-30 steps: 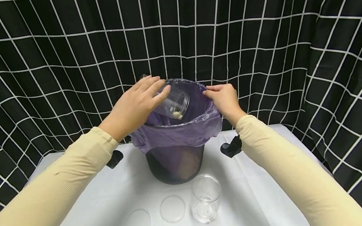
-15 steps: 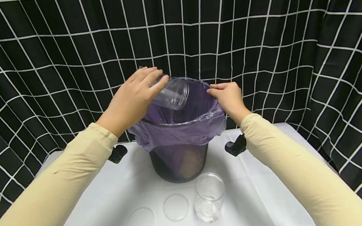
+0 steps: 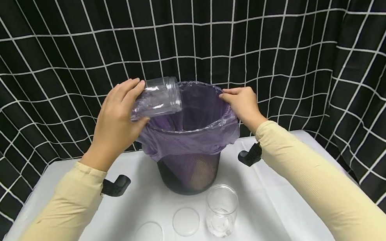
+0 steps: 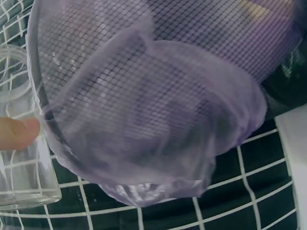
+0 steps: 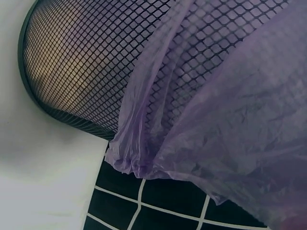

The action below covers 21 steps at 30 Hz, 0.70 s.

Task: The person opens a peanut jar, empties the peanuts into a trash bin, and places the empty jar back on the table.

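My left hand (image 3: 116, 114) grips a clear plastic jar (image 3: 160, 96), which lies on its side above the left rim of a black mesh trash can (image 3: 189, 175). The jar's mouth points right, and I see nothing inside it. In the left wrist view the thumb (image 4: 19, 133) presses against the jar (image 4: 29, 177), beside the can's rim. A purple trash bag (image 3: 195, 142) lines the can and folds down over its outside. My right hand (image 3: 244, 105) pinches the bag's edge at the right rim. Only the draped bag (image 5: 230, 134) and mesh show clearly in the right wrist view.
A second clear jar (image 3: 222, 211) stands upright and uncovered in front of the can. Two clear round lids (image 3: 186, 221) lie to its left on the white tablecloth (image 3: 258, 208). Behind the table hangs a black curtain (image 3: 191, 38) with a white grid.
The held jar has turned from mouth-down to nearly level and shifted left. Pale bits at its mouth one second ago are gone. The right hand keeps its pinch on the bag.
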Each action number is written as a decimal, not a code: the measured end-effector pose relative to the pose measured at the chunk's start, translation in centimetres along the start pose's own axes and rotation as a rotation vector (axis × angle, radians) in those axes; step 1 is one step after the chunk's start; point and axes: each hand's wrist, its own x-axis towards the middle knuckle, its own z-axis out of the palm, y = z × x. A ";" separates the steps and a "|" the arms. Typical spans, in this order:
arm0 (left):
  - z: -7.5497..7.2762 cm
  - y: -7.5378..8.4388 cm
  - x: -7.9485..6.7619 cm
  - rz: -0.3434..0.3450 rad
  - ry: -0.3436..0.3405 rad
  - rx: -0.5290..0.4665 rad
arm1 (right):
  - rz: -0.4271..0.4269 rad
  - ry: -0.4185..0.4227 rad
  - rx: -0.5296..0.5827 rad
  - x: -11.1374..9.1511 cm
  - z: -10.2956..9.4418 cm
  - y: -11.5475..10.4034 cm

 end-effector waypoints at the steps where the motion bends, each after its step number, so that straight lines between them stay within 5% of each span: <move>1: -0.1 0.0 -0.4 -0.016 0.014 -0.005 | 0.004 0.001 0.001 0.0 0.0 0.0; 7: -0.3 0.1 -2.6 -0.126 0.081 -0.069 | 0.005 -0.001 0.005 0.0 0.0 0.0; 15: -0.7 0.7 -5.8 -0.385 0.138 -0.214 | -0.013 -0.007 0.006 0.0 0.2 -0.1; 21: -0.7 1.0 -7.3 -0.453 0.162 -0.247 | 0.004 0.005 0.009 0.1 0.1 0.1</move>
